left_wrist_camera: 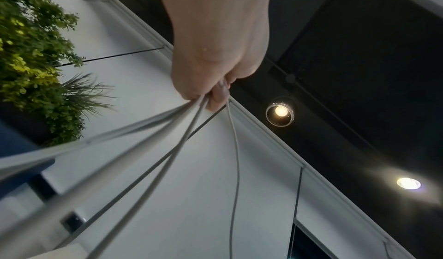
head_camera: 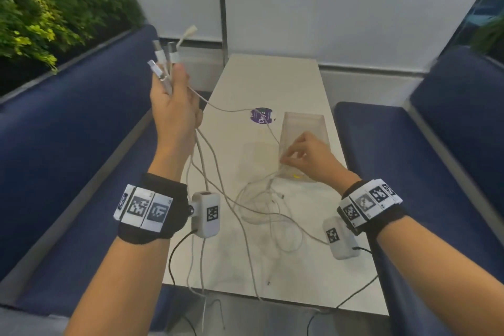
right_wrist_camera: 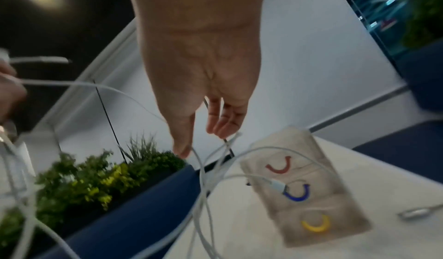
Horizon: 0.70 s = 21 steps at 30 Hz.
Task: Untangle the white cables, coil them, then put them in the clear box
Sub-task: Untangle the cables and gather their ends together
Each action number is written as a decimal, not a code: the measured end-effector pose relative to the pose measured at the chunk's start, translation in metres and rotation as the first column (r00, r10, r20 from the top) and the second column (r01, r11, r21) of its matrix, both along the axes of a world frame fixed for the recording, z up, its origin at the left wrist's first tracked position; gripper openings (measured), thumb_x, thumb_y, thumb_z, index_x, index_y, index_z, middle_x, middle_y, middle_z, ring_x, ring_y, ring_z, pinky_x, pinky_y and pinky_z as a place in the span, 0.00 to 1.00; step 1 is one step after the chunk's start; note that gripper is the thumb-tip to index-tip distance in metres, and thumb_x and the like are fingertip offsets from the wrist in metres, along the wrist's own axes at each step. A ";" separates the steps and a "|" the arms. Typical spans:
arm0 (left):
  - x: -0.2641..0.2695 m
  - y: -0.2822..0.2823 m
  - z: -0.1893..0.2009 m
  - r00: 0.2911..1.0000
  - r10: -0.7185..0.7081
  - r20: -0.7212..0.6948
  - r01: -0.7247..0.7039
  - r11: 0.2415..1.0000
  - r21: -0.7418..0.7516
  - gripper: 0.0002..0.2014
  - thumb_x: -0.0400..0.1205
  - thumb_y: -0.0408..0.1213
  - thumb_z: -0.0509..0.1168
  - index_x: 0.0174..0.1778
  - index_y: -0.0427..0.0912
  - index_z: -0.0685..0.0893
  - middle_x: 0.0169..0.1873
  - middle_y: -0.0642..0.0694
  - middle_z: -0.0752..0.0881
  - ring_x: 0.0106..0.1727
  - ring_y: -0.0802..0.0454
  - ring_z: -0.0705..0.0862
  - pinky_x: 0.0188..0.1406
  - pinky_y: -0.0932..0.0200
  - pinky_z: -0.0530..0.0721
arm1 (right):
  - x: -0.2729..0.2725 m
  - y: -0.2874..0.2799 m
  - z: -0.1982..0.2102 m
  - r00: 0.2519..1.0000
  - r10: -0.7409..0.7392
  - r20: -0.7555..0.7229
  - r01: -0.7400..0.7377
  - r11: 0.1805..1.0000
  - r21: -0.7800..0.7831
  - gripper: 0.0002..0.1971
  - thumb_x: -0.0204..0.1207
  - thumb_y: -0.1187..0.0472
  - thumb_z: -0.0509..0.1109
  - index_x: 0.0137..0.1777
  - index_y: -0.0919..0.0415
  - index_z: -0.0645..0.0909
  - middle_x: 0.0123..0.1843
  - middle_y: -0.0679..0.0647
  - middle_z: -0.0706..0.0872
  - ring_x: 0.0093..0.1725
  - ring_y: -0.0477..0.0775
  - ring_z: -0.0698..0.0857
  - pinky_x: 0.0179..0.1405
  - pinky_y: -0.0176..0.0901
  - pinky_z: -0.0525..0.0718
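My left hand (head_camera: 170, 82) is raised over the table's left edge and grips several white cable ends, whose plugs (head_camera: 163, 54) stick up above the thumb. In the left wrist view the same hand (left_wrist_camera: 210, 96) clamps the strands, which fan downward. The white cables (head_camera: 261, 204) hang to a loose tangle on the table. The clear box (head_camera: 304, 123) stands right of centre. My right hand (head_camera: 285, 161) reaches down at the box's near end. There the thumb and fingers (right_wrist_camera: 201, 141) are apart and touch cable strands. One plug (right_wrist_camera: 275, 185) lies over the box (right_wrist_camera: 347, 223).
A clear lid (head_camera: 256, 155) lies left of the box, and a purple sticker (head_camera: 261, 114) is behind it. Blue benches (head_camera: 68, 131) (head_camera: 436, 144) flank the narrow white table (head_camera: 272, 76). Plants (head_camera: 41, 16) stand at the back left. Some cables droop over the near table edge.
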State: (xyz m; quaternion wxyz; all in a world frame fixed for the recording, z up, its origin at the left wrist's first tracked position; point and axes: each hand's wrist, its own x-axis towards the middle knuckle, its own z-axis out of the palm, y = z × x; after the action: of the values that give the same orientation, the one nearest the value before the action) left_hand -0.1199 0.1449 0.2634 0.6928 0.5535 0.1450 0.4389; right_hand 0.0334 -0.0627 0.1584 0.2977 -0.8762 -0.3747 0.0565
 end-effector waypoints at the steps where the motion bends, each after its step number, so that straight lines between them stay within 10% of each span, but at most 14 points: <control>1: 0.002 -0.002 -0.002 1.000 -0.010 -0.029 0.010 1.000 0.016 0.09 0.92 0.43 0.56 0.47 0.46 0.70 0.27 0.50 0.64 0.23 0.58 0.59 0.19 0.61 0.55 | -0.006 0.005 0.008 0.998 0.030 -0.058 -0.024 0.995 0.101 0.07 0.77 0.55 0.76 0.44 0.58 0.91 0.46 0.51 0.81 0.41 0.48 0.82 0.46 0.32 0.79; 6: 0.005 0.008 -0.011 0.993 0.076 -0.089 -0.072 0.996 0.048 0.07 0.92 0.45 0.54 0.51 0.49 0.72 0.29 0.51 0.71 0.22 0.60 0.63 0.17 0.65 0.61 | -0.008 0.015 0.039 0.830 0.223 -0.511 0.180 0.759 0.625 0.11 0.87 0.62 0.62 0.45 0.66 0.80 0.36 0.54 0.87 0.35 0.49 0.85 0.40 0.40 0.83; 11: 0.000 0.030 -0.007 0.971 0.232 0.051 -0.231 0.973 -0.017 0.07 0.93 0.45 0.52 0.52 0.49 0.72 0.25 0.49 0.73 0.20 0.57 0.65 0.18 0.61 0.61 | 0.010 -0.011 0.006 0.975 0.133 -0.179 -0.112 0.986 0.122 0.13 0.83 0.55 0.70 0.38 0.60 0.82 0.35 0.55 0.89 0.34 0.48 0.81 0.40 0.45 0.80; 21: 0.011 0.035 -0.034 0.950 0.308 0.043 -0.311 0.947 0.079 0.14 0.90 0.48 0.56 0.61 0.40 0.74 0.28 0.57 0.69 0.27 0.60 0.66 0.29 0.61 0.67 | 0.012 -0.023 -0.035 0.994 0.106 -0.011 -0.106 0.971 -0.214 0.16 0.84 0.53 0.65 0.44 0.64 0.86 0.41 0.57 0.86 0.39 0.56 0.81 0.44 0.51 0.80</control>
State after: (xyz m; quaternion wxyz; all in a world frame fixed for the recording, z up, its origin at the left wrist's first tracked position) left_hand -0.1093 0.1794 0.2290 0.5932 0.5464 0.2008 0.5561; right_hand 0.0454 -0.0858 0.1233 0.1980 -0.8819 -0.4129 0.1121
